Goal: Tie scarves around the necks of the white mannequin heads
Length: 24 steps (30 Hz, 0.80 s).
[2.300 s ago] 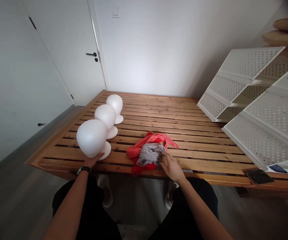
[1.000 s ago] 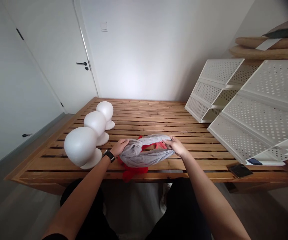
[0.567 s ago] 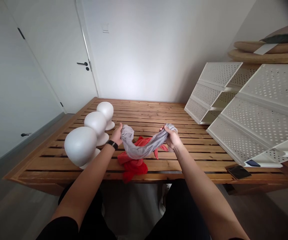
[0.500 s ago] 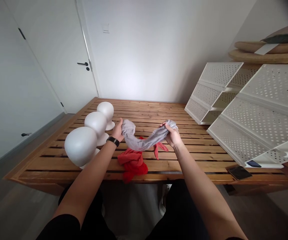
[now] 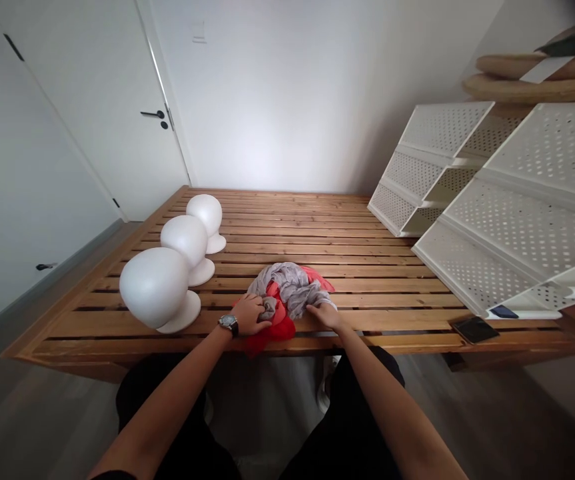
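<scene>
A crumpled grey scarf [image 5: 282, 273] lies in a loose arch on the slatted wooden bench, over a bright red cloth [image 5: 280, 328] that shows through its middle and at its right edge. My left hand [image 5: 250, 315], with a watch [image 5: 228, 323] at the wrist, rests on the left end of the heap, fingers apart and touching both fabrics. At the lower right edge of the scarf is my right hand [image 5: 324, 315], its thumb pointing left and the cloth between thumb and fingers. Some of its fingers are hidden by the fabric.
Three white head-shaped stands, the closest one [image 5: 154, 287] largest in view, line the left of the bench [image 5: 117, 333]. White perforated racks [image 5: 522, 220] stand on the right, with a dark phone [image 5: 474, 329] by the front edge. Straw-coloured round items [image 5: 532, 83] sit above the racks.
The grey scarf, held stretched in the air between both hands, has come down onto the red cloth. Both hands moved down and closer together, and the left hand has loosened.
</scene>
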Each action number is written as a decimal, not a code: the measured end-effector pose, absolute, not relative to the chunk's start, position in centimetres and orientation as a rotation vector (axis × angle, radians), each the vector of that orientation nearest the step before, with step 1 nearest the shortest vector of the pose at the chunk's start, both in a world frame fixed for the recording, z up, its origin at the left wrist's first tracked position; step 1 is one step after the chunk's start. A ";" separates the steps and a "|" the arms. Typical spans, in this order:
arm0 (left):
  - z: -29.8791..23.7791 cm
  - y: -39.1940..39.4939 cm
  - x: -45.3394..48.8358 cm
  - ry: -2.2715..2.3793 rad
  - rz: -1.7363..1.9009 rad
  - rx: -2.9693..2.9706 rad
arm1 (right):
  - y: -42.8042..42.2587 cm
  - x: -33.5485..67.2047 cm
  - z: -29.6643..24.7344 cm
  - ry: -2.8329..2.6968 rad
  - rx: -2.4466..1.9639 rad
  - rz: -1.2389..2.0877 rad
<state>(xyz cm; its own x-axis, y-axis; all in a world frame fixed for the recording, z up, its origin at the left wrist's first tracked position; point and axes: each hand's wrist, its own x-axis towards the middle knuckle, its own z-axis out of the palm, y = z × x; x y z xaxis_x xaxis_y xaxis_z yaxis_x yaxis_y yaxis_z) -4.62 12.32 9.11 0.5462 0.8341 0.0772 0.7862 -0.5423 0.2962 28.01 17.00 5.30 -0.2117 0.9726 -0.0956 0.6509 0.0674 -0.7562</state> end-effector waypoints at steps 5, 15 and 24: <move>10.1 6.3 -7.0 1.715 0.572 2.400 | 12.6 30.9 5.3 -1.880 -1.774 0.789; 1.1 0.6 -7.3 1.977 -0.027 2.195 | 4.5 27.4 2.1 -2.480 -1.792 0.609; 0.3 3.0 -8.0 1.936 -0.005 2.189 | 7.7 26.1 2.3 -2.604 -1.934 0.672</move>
